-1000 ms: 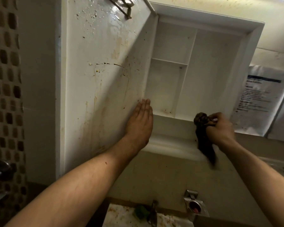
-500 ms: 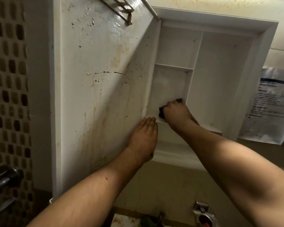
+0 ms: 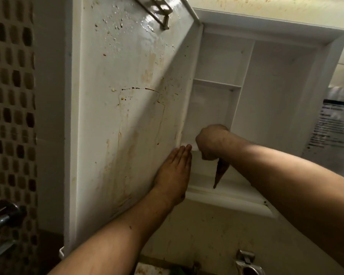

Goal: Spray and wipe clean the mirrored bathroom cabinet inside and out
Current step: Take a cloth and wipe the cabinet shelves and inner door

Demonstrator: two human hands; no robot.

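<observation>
My left hand (image 3: 173,171) lies flat, fingers straight, pressing the open door (image 3: 117,126) near its hinge edge. Just past its fingertips, my right hand (image 3: 211,141) is fisted round the cloth (image 3: 219,173), whose tail hangs down, at the floor of the cabinet (image 3: 276,24)'s lower-left compartment (image 3: 207,108). The stained door stands tall to the cloth's left.

In the white cabinet (image 3: 266,22), the tall right compartment (image 3: 276,96) is free. A white vertical divider (image 3: 244,76) and short shelf (image 3: 216,84) box in the lower-left compartment (image 3: 207,112), filled by the right hand (image 3: 211,141) and its dark brown cloth (image 3: 219,173); the stained white door (image 3: 127,116) walls the left.
</observation>
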